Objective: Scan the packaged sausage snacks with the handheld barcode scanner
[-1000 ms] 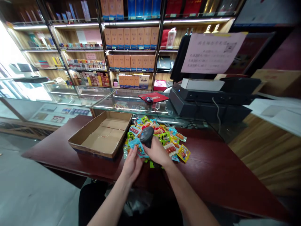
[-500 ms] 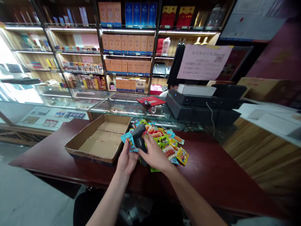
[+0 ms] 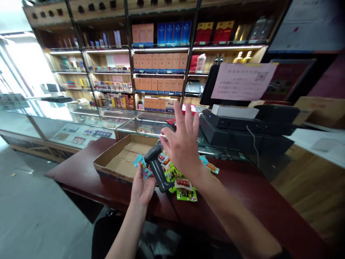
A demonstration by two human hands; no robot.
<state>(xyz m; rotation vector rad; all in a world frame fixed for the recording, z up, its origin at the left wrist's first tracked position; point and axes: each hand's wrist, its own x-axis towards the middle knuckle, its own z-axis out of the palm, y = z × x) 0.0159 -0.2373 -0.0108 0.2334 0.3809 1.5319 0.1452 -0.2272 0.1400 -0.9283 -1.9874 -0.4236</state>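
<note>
One small blue snack packet sits pinched in the left hand, just beside a black barcode scanner; the right hand spreads wide, empty, above sausage packets on the red counter, right of a cardboard tray.

Black barcode scanner; blue snack packet

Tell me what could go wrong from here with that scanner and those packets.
The handheld barcode scanner could tip or drop: the right hand is open and off it, and what supports it beside the left hand is unclear. The small blue packet, pinched in the left hand, might slip onto the counter. The raised right hand might also knock the sausage packets if it comes down quickly.
</note>
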